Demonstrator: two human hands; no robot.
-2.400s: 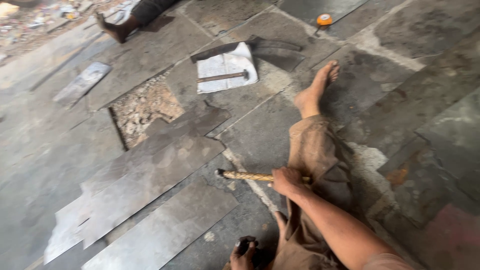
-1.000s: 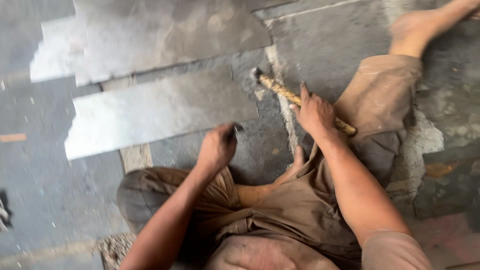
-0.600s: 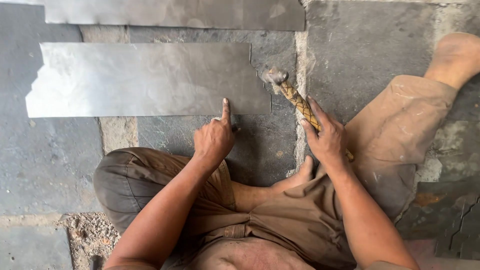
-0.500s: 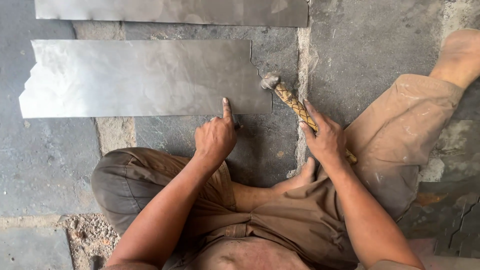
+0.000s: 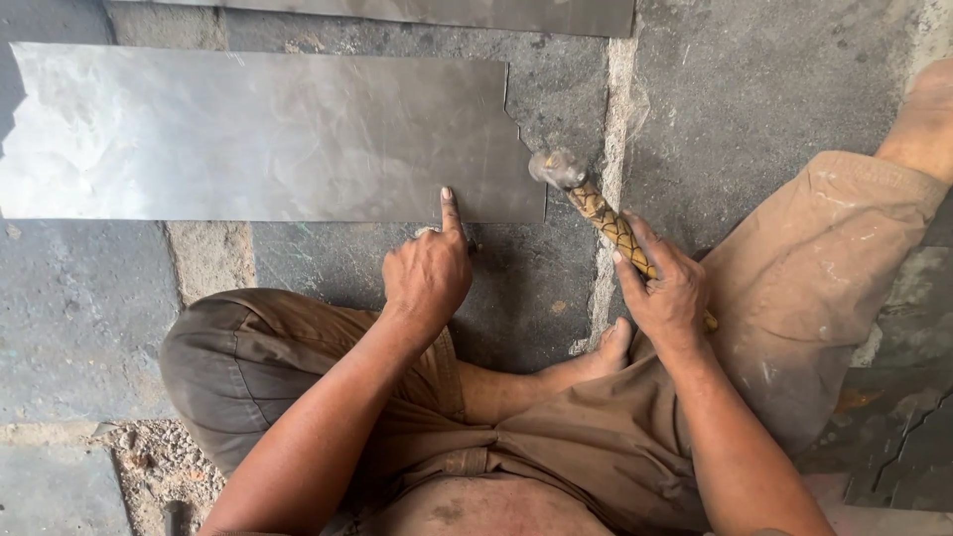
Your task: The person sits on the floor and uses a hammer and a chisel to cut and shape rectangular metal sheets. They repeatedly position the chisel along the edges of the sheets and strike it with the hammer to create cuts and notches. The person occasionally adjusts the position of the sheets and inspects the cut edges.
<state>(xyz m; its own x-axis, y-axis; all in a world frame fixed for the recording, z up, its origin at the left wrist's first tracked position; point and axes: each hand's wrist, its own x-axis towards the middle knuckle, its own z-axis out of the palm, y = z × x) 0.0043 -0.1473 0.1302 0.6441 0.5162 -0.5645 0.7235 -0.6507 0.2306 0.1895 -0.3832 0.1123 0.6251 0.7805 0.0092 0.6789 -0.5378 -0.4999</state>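
I sit on a stone floor with a grey metal sheet (image 5: 258, 134) lying flat in front of me. My left hand (image 5: 429, 268) rests at the sheet's near edge, index finger stretched onto the metal, the other fingers curled around a small dark tool that is mostly hidden. My right hand (image 5: 665, 288) grips the yellow-wrapped handle of a hammer (image 5: 596, 203). The hammer's head hovers just off the sheet's right corner.
A second metal sheet (image 5: 417, 12) lies along the top edge of the view. My legs in brown trousers (image 5: 824, 288) are folded around the work spot, one bare foot (image 5: 918, 119) out to the right. Gravel (image 5: 159, 462) fills a gap at the lower left.
My view swung down from the wider floor onto the sheet. My left hand came forward to the sheet's edge with its index finger out. The hammer swung in toward the sheet's right corner.
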